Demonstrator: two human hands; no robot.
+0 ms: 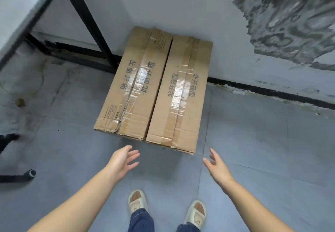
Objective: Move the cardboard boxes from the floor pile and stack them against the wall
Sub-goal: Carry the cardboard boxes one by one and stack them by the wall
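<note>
Far left: black tube ends, cut off by the frame edge, source unclear. Above, a grey table on black legs, mostly out of frame. Left hand hovering just short of the boxes, fingers spread and relaxed, gripping nothing. Left cardboard box and right cardboard box lying side by side on the floor, touching, far ends against the wall; small print too blurred to read. Right hand likewise spread, empty, apart from the right box's corner. Peeling patch smeared by blur.
</note>
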